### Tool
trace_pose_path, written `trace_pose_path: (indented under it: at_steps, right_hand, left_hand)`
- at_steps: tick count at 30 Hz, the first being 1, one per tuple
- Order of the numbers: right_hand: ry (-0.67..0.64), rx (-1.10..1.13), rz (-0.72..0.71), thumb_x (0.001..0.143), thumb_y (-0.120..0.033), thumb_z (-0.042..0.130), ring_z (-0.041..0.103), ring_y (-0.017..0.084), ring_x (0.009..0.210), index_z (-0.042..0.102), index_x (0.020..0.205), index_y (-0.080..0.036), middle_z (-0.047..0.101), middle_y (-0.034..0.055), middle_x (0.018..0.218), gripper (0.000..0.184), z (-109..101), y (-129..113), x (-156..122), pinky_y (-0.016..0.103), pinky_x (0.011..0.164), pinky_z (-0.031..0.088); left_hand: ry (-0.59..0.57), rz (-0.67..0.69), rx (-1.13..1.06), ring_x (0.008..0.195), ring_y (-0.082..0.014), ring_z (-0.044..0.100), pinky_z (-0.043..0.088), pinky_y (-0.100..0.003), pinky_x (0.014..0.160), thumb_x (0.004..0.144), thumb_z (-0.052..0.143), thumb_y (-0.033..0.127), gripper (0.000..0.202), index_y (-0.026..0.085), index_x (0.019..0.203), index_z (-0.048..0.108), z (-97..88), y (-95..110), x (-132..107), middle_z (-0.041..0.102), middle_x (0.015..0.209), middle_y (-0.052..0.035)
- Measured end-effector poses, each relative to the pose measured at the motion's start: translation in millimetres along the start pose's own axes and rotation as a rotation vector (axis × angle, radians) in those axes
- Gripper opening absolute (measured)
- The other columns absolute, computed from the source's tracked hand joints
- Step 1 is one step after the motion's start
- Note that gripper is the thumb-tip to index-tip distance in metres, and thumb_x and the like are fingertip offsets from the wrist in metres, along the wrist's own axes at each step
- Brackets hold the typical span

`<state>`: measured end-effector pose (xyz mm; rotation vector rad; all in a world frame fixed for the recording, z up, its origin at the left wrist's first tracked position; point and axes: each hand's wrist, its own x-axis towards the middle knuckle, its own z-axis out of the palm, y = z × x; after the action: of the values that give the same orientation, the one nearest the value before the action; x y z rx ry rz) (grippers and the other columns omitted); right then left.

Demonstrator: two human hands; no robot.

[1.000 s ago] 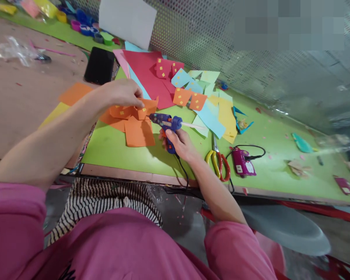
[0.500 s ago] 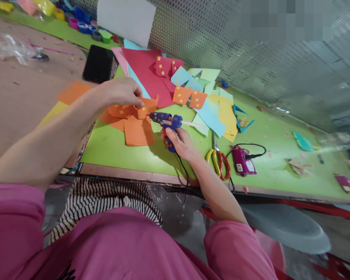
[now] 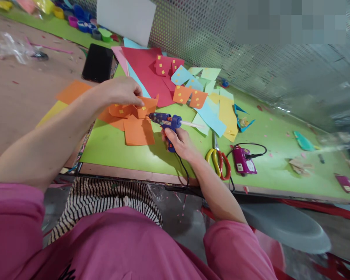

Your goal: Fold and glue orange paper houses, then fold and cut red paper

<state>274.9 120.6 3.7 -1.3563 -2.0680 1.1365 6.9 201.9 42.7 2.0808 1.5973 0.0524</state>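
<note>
Writing first. A pale label (image 3: 167,123) runs along the side of the blue glue gun (image 3: 175,123); its print is too small to read. On the purple box (image 3: 242,163), right along the counter (image 3: 111,151), there are white stickers, also beyond reading. Black strokes (image 3: 66,273) on my pink shirt (image 3: 113,241), only partly in view.

Right grip (image 3: 181,143): closed round the gun's handle, glue stick (image 3: 191,124) jutting out to the right behind, nozzle aimed left. Left grip (image 3: 127,91): thumb and fingers pressed together, pinching the top edge of a dotted orange piece (image 3: 148,105) left of the gun. Nozzle tip lies at that piece's lower right; fair to say I can't tell whether it touches.

Just nearer, a plain orange square (image 3: 139,133). Far side: red sheet (image 3: 142,66), and right of it a dotted orange pair (image 3: 189,97). Scissors (image 3: 218,163) lie between my right forearm and the purple box.
</note>
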Motion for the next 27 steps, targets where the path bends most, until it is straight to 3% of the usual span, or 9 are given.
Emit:
trace_pose_path:
  at_steps: [4, 9, 27]
  right_hand:
    - [-0.001, 0.009, -0.003, 0.088, -0.089, 0.042, 0.053, 0.013, 0.064, 0.055, 0.084, -0.022, 0.058, 0.0005, 0.075, 0.068, 0, 0, 0, 0.03, 0.061, 0.043]
    - [0.004, 0.004, -0.001, 0.09, -0.088, 0.042, 0.052, 0.014, 0.064, 0.057, 0.083, -0.022, 0.059, 0.0012, 0.075, 0.067, 0, 2, 0, 0.031, 0.061, 0.042]
    - [0.0, 0.061, 0.006, 0.09, -0.086, 0.045, 0.058, 0.015, 0.07, 0.065, 0.085, -0.022, 0.065, 0.003, 0.081, 0.068, 2, 2, 0, 0.028, 0.062, 0.047]
  left_hand:
    - [0.007, -0.036, -0.017, 0.08, -0.0214, 0.059, 0.036, -0.034, 0.071, 0.081, 0.063, 0.045, 0.036, 0.02, 0.102, 0.078, -1.9, 8, -9, 0.069, 0.078, -0.0045]
    - [-0.003, 0.012, -0.008, 0.077, -0.0161, 0.051, 0.032, -0.032, 0.069, 0.086, 0.059, 0.044, 0.033, 0.019, 0.102, 0.074, -4.0, 11, -15, 0.064, 0.073, 0.0]
    - [0.02, 0.002, -0.024, 0.078, -0.0211, 0.057, 0.036, -0.035, 0.071, 0.079, 0.061, 0.048, 0.039, 0.021, 0.101, 0.077, -0.2, 7, -9, 0.071, 0.079, -0.0042]
